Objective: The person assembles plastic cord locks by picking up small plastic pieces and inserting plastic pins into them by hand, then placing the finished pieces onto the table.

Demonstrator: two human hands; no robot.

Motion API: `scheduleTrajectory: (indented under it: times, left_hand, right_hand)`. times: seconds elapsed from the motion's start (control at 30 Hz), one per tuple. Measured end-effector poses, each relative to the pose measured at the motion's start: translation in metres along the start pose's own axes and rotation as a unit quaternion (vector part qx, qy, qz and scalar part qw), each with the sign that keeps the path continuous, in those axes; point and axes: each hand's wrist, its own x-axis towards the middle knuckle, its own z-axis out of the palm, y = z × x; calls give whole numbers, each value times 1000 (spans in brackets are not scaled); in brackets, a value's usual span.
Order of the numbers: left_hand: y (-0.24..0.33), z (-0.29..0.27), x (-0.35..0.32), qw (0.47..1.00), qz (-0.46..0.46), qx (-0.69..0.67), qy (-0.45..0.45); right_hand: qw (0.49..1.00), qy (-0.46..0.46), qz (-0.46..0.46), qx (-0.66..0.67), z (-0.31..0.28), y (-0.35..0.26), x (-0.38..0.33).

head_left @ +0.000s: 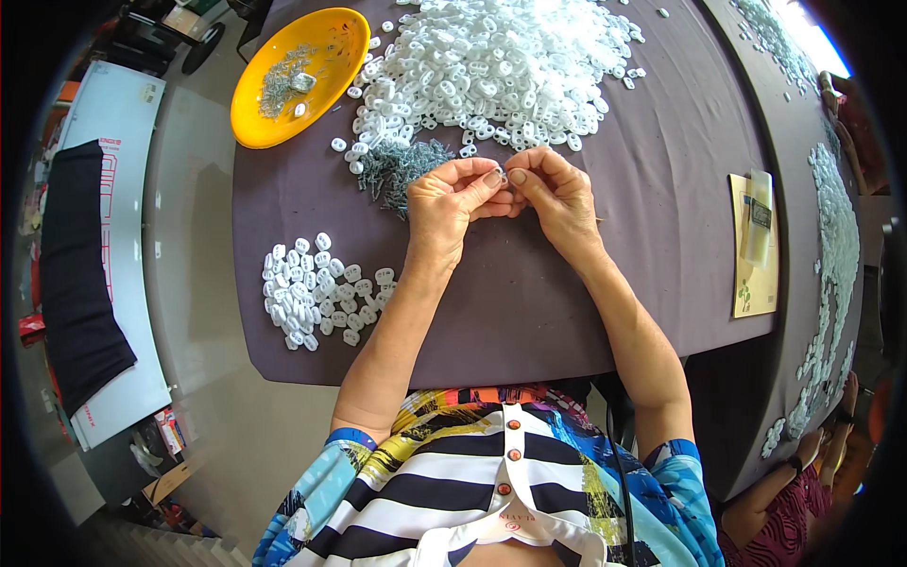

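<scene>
My left hand [452, 200] and my right hand [556, 197] meet above the table, closed in pinches on a small white plastic piece [502, 177]. Fingertips cover most of it, so its details are hidden. Beside my left hand lies a heap of small grey metal parts [402, 170], too fine to name. Just beyond both hands spreads a large pile of white oval plastic pieces with holes [491, 76]. A smaller group of white oval pieces [316, 288] lies to the left of my left forearm, several showing dark marks on top.
A yellow oval bowl [248, 118] with small metal bits stands at the far left of the dark-covered table [529, 321]. At the right lies a tan envelope [753, 283] with a clear packet on it. Another person's arm [770, 491] shows by a second table with more white pieces [831, 236].
</scene>
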Motion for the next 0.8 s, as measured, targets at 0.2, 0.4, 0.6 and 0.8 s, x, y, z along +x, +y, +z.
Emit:
scheduleTrajectory:
  times: [0.2,0.4,0.6,0.8]
  left_hand:
    - [-2,-1,0,1000,7,10,7]
    - [2,1,-2,1000,11,26,9]
    - [-2,1,-2,998,46,48,17]
    - [-5,1,-3,992,81,95,15]
  right_hand:
    - [1000,0,5,-2,1,-1,0]
    - [1000,-7,0,-8,2,0,-1]
    - [1000,0,4,-13,3,0,-1]
    - [1000,13,3,0,3,-1,-2]
